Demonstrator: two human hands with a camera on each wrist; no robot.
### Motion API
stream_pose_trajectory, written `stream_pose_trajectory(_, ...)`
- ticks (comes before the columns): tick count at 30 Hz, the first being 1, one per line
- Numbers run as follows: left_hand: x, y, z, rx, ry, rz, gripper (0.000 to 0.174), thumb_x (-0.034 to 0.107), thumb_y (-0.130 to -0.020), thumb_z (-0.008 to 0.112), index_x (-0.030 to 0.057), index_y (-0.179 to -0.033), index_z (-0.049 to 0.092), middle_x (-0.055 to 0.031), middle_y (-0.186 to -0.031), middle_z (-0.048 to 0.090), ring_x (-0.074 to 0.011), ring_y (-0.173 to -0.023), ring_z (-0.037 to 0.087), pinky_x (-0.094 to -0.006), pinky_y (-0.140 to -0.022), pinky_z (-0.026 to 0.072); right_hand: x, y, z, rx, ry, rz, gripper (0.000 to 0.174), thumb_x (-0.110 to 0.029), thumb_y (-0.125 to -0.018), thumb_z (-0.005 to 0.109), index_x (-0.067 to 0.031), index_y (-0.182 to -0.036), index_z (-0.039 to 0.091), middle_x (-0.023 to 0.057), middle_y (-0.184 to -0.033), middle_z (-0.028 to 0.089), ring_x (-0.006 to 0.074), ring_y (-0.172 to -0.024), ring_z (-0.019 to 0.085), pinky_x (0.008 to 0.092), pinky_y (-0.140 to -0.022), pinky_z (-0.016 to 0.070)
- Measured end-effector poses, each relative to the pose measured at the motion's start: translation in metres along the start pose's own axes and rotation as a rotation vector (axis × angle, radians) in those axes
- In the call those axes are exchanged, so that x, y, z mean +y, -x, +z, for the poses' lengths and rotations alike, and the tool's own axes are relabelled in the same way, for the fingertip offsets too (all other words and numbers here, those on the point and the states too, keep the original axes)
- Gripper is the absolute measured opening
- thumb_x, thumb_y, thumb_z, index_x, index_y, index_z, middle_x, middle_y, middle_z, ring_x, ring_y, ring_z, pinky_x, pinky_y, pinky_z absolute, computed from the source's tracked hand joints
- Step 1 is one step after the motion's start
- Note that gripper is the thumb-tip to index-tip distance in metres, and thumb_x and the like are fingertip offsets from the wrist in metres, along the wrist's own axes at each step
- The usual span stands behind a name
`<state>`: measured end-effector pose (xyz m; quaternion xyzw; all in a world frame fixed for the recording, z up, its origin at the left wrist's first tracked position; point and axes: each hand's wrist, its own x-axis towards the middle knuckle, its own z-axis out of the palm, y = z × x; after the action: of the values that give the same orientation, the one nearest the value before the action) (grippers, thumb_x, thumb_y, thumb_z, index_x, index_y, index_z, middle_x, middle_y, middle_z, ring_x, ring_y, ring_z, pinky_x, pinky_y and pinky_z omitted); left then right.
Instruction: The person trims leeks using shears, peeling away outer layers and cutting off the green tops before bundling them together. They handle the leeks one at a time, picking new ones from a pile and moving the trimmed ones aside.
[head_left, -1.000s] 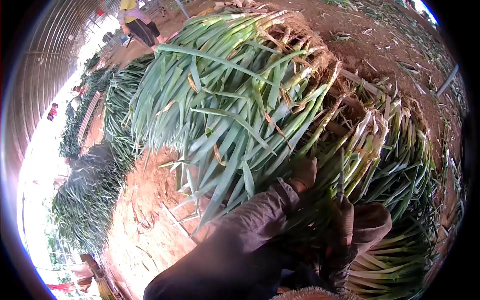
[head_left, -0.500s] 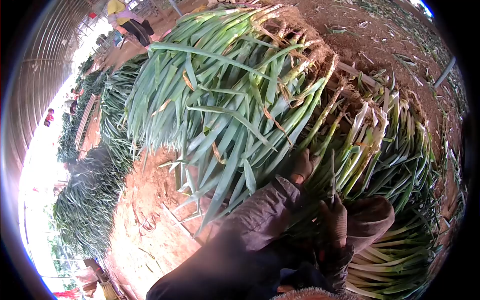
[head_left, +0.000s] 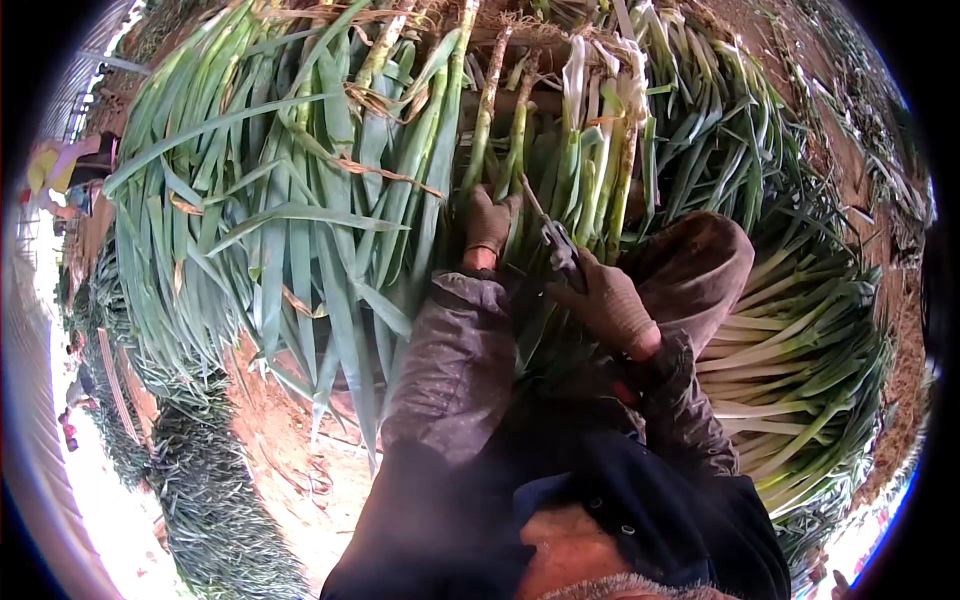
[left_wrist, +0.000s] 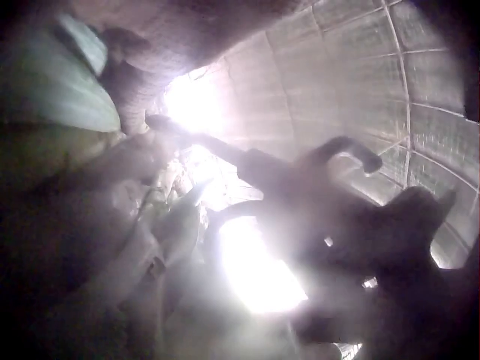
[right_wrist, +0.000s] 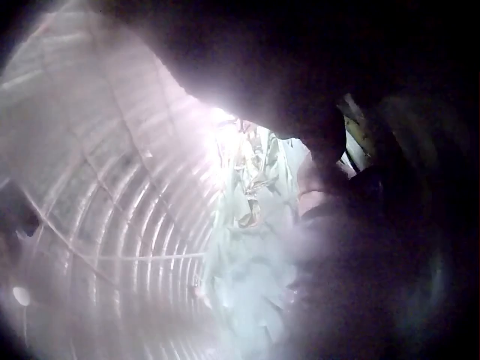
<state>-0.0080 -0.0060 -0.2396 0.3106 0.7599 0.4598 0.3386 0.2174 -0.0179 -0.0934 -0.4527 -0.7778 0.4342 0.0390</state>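
Observation:
In the head view, the gloved left hand (head_left: 487,228) grips green leek stalks (head_left: 482,135) low down, below their roots. To its right, the gloved right hand (head_left: 612,308) holds a metal tool (head_left: 560,245) with a thin tip that leans up and left to beside the stalks. Long leek leaves (head_left: 300,230) spread left of the left hand. In the left wrist view, a dark tool-like outline (left_wrist: 322,202) and a pale green leaf (left_wrist: 60,82) show, blurred. The right wrist view is mostly dark, with leaves (right_wrist: 251,277) in its middle.
More leeks with white stalks (head_left: 770,385) lie at the right beside the bent knee (head_left: 695,270). A dark green heap (head_left: 215,490) lies at the lower left on brown soil (head_left: 290,440). Another person (head_left: 75,165) is at the far left.
The head view has turned, shifting the leeks left and up. The tool, upright before, now leans left towards the left hand's stalks. The left hand still grips them.

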Motion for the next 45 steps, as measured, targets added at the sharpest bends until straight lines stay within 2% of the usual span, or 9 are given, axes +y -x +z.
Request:
stream_pose_trajectory(18, -0.073, -0.032, 0.015, -0.146, 0.409, -0.033, 0.043, 0.017, -0.079, 0.077, -0.0063, -0.109, 0.058, -0.016, -0.099, 0.068, -0.0238, -0.088, 0.063, -0.0397, -0.08, 0.051, -0.002, -0.111, -0.003, 0.152, 0.046, 0.037, 0.057, -0.05, -0.088, 0.068, 0.0066, -0.092, 0.067, 0.0291, -0.085, 0.066, 0.0454, -0.085, 0.066, 0.0474, -0.074, 0.0511)
stream_pose_trajectory(24, 0.021, 0.016, -0.001, 0.016, 0.244, -0.084, 0.041, 0.014, -0.082, 0.075, -0.0042, -0.114, 0.056, -0.014, -0.106, 0.067, -0.0227, -0.093, 0.062, -0.039, -0.082, 0.05, 0.023, -0.165, 0.003, 0.196, 0.082, 0.033, 0.065, -0.056, -0.084, 0.069, 0.0086, -0.089, 0.07, 0.0284, -0.083, 0.068, 0.0445, -0.084, 0.067, 0.0476, -0.076, 0.0527)
stream_pose_trajectory(25, 0.021, 0.018, 0.0, 0.007, 0.298, -0.087, 0.04, 0.013, -0.083, 0.075, -0.004, -0.114, 0.057, -0.0141, -0.106, 0.067, -0.0231, -0.093, 0.062, -0.0392, -0.083, 0.0498, 0.023, -0.172, 0.0, 0.167, 0.178, -0.01, 0.049, -0.049, -0.09, 0.067, -0.0025, -0.106, 0.071, 0.0222, -0.08, 0.066, 0.0386, -0.079, 0.067, 0.0443, -0.071, 0.0511)
stream_pose_trajectory(29, 0.017, 0.015, 0.001, -0.023, 0.364, -0.079, 0.04, 0.014, -0.085, 0.076, -0.0041, -0.115, 0.057, -0.015, -0.107, 0.066, -0.025, -0.093, 0.062, -0.0402, -0.085, 0.049, 0.007, -0.191, -0.021, 0.177, 0.073, 0.057, 0.068, -0.065, -0.085, 0.061, 0.0016, -0.092, 0.073, 0.0255, -0.088, 0.07, 0.0409, -0.089, 0.069, 0.0462, -0.08, 0.0522)
stream_pose_trajectory(31, 0.022, 0.018, -0.001, 0.002, 0.292, -0.028, 0.041, 0.014, -0.085, 0.077, -0.0048, -0.114, 0.057, -0.0158, -0.106, 0.066, -0.0252, -0.093, 0.062, -0.0398, -0.085, 0.0488, 0.031, -0.224, -0.02, 0.062, 0.317, -0.008, 0.032, -0.033, -0.089, 0.063, -0.0217, -0.118, 0.066, 0.0175, -0.078, 0.065, 0.0348, -0.077, 0.069, 0.0428, -0.071, 0.0535)
stream_pose_trajectory(35, 0.019, 0.017, 0.002, 0.073, 0.16, 0.019, 0.039, 0.015, -0.084, 0.077, -0.0053, -0.111, 0.057, -0.0156, -0.102, 0.067, -0.0255, -0.091, 0.063, -0.0386, -0.085, 0.0491, 0.071, -0.272, -0.016, 0.058, 0.458, -0.132, 0.058, -0.012, -0.087, 0.064, -0.0364, -0.139, 0.056, 0.0142, -0.076, 0.063, 0.0314, -0.075, 0.069, 0.0402, -0.068, 0.0545)
stream_pose_trajectory(41, 0.018, 0.019, -0.005, -0.086, 0.081, -0.077, 0.076, 0.043, -0.084, 0.074, -0.0036, -0.137, 0.046, -0.0239, -0.128, 0.057, -0.0424, -0.114, 0.057, -0.0539, -0.094, 0.0463, 0.019, -0.194, -0.036, 0.028, -0.061, 0.074, 0.035, -0.031, -0.094, 0.066, -0.0138, -0.124, 0.064, 0.0166, -0.075, 0.064, 0.0267, -0.072, 0.065, 0.0412, -0.067, 0.0511)
stream_pose_trajectory(44, 0.028, 0.022, 0.006, -0.099, -0.125, -0.069, 0.064, 0.047, -0.086, 0.073, -0.0019, -0.125, 0.057, -0.0187, -0.112, 0.064, -0.0391, -0.101, 0.062, -0.0542, -0.084, 0.0495, -0.008, -0.118, -0.037, 0.039, -0.118, -0.076, 0.044, -0.039, -0.095, 0.067, -0.0002, -0.114, 0.064, 0.0146, -0.075, 0.062, 0.0229, -0.068, 0.059, 0.0411, -0.07, 0.0485)
stream_pose_trajectory(45, 0.046, 0.035, 0.013, -0.035, -0.344, 0.008, 0.035, 0.029, -0.09, 0.068, -0.0016, -0.106, 0.061, -0.0166, -0.095, 0.068, -0.0295, -0.087, 0.066, -0.043, -0.079, 0.052, -0.014, -0.098, -0.032, 0.047, -0.097, -0.093, 0.043, -0.039, -0.095, 0.068, -0.0006, -0.114, 0.063, 0.0147, -0.076, 0.062, 0.0219, -0.07, 0.059, 0.0405, -0.07, 0.0483)
